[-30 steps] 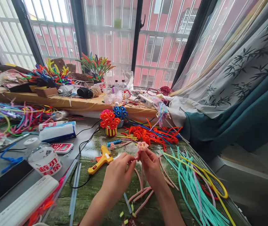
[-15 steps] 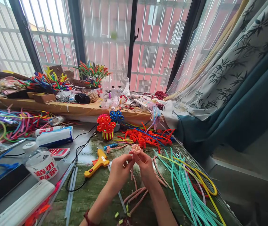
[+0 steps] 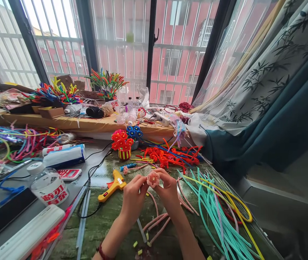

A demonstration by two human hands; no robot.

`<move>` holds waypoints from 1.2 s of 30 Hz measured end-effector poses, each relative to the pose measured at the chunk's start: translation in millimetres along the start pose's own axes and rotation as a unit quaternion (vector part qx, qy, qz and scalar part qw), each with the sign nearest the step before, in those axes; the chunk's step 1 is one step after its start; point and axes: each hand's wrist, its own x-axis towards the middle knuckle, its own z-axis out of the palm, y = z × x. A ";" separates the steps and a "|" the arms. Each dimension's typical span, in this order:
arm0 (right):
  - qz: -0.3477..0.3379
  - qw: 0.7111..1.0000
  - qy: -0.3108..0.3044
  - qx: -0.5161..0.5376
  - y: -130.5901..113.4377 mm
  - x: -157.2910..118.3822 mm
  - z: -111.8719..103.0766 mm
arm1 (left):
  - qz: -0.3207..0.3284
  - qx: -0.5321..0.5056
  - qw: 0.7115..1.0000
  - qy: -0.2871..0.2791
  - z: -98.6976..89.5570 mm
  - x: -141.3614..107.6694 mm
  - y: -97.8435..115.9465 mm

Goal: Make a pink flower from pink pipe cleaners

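A small pink pipe-cleaner flower (image 3: pixel 153 179) with a pale centre is held up over the table, its face turned toward me. My left hand (image 3: pixel 134 196) pinches its left edge, and my right hand (image 3: pixel 167 189) grips it from the right with fingers behind the petals. Below the hands lie loose pink pipe cleaners (image 3: pixel 156 222) and small yellow-green bits (image 3: pixel 135 244). Left of my left hand rests a yellow hot glue gun (image 3: pixel 113 186), its nozzle pointing away. Another small pink flower (image 3: pixel 125 169) lies beyond, beside a blue tube (image 3: pixel 128 166).
Red pipe cleaners (image 3: pixel 165 157) pile up behind the hands; turquoise ones (image 3: pixel 210 209) spread to the right. A striped pot (image 3: pixel 124 154) of red flowers stands ahead. A plastic bottle (image 3: pixel 48 186), glue sticks (image 3: pixel 83 216) and a black cord (image 3: pixel 89 180) occupy the left.
The pink flower has tipped so that its open face and centre now show. Both hands have shifted slightly, the flower moving a little left and down.
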 end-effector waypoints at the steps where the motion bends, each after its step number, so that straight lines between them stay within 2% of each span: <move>1: 0.002 1.000 0.003 0.000 -0.4 -0.2 -0.1 | 0.002 0.001 1.000 0.001 0.0 -0.2 0.1; 13: 0.010 1.000 0.001 0.005 -5.2 0.0 -0.4 | 0.011 0.027 1.000 0.003 -2.4 -3.0 0.2; 18: 0.019 1.000 0.000 -0.012 0.1 -0.8 0.3 | 0.017 0.046 0.999 0.000 -0.3 -5.6 -1.2; 22: 0.047 0.999 0.026 0.006 7.6 -2.5 -0.2 | 0.024 0.070 0.997 -0.010 2.1 -8.1 -2.5; 27: 0.121 0.988 0.071 0.070 7.7 -3.9 -1.0 | 0.039 0.086 0.995 -0.040 1.3 -9.6 -3.6; 32: 0.163 0.964 0.125 0.169 7.9 -2.8 -1.7 | 0.035 0.053 0.994 -0.083 -0.4 -10.0 -3.5; 36: 0.175 0.953 0.145 0.199 14.1 -1.2 -6.0 | 0.010 0.023 0.994 -0.103 -0.8 -9.1 -4.3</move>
